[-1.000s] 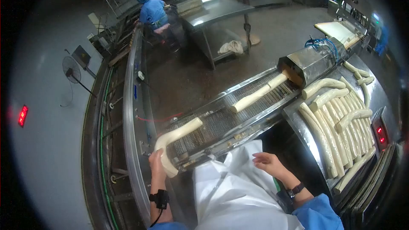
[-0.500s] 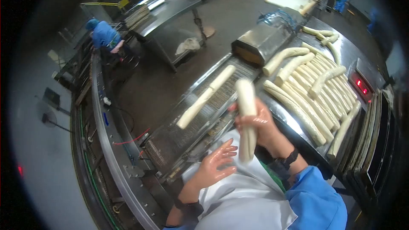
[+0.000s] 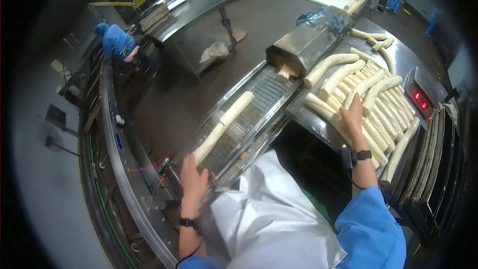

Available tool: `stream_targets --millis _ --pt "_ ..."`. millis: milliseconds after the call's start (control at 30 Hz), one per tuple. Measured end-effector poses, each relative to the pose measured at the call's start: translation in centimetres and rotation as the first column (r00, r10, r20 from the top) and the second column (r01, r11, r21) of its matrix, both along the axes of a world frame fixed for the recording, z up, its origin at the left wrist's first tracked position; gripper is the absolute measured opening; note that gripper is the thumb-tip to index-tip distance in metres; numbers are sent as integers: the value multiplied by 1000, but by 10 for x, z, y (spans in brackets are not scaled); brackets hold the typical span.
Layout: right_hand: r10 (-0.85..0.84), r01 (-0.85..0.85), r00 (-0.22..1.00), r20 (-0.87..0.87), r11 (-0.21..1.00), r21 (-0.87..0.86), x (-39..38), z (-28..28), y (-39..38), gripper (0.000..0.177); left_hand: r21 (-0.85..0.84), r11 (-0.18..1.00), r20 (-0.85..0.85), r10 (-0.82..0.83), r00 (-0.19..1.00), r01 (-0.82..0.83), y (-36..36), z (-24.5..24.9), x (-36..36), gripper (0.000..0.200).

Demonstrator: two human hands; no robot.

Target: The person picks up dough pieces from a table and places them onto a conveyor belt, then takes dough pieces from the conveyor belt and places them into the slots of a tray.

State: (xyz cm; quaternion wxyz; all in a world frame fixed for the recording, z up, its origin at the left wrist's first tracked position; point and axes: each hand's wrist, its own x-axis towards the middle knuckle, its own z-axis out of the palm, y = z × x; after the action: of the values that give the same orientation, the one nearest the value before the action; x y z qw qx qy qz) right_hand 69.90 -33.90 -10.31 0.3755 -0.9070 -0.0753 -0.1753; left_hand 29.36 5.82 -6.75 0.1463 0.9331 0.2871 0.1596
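Note:
My left hand (image 3: 194, 180) is at the near end of the conveyor, its fingertips by the lower end of a pale dough log (image 3: 209, 145). Its thumb stands apart from the fingers. A second dough log (image 3: 236, 107) lies end to end with that one on the mesh belt (image 3: 259, 102). On the steel table, my right hand (image 3: 353, 117) grips the near end of another dough log (image 3: 366, 84), which lies across a row of dough logs (image 3: 381, 124). Its fingertips are partly hidden.
A steel machine housing (image 3: 308, 42) covers the belt's far part, with a dough piece (image 3: 285, 73) at its mouth. A red digital display (image 3: 419, 100) stands right of the table, above stacked trays (image 3: 428, 164). Co-workers in blue (image 3: 118, 41) are farther off.
My right hand has carried its dough log from in front of me onto the table pile. My left hand has moved left to the belt. The belt's logs have shifted towards me.

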Motion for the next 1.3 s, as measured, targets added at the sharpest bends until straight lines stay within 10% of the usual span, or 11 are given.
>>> stream_targets --millis 233,467,567,700,767,900,1033,1200,1233,1300 --pt "180 -64 942 283 924 -377 -87 24 19 53 66 984 -203 175 963 -165 25 -5 -7 56" --pt "639 -651 753 155 759 33 -192 35 98 37 43 997 -35 64 997 -62 -15 -12 15 46" --pt "829 -738 426 -363 551 390 -224 28 130 42 -233 952 -128 170 977 -197 -25 16 17 32" --pt "922 -648 138 -361 359 672 -247 29 182 48 -438 898 -39 26 999 -40 -65 60 16 28" --pt "868 -162 -265 -419 389 907 -247 51 194 41 -554 822 93 -101 991 136 -93 73 20 30" --pt "938 -108 -81 -338 329 938 -236 67 188 28 -533 765 247 -270 931 363 -106 73 19 35" --pt "832 -339 365 -419 537 772 -137 113 139 28 -662 680 255 -191 948 315 -101 82 10 40" --pt "633 -629 751 190 597 498 5 249 41 31 -761 621 275 50 960 186 -78 51 -11 36" --pt "367 -419 906 212 850 319 26 273 24 39 -812 567 248 116 962 140 -78 50 -13 35" --pt "-27 69 911 412 994 -88 56 303 -2 52 -816 561 240 110 965 139 -73 38 -14 35"
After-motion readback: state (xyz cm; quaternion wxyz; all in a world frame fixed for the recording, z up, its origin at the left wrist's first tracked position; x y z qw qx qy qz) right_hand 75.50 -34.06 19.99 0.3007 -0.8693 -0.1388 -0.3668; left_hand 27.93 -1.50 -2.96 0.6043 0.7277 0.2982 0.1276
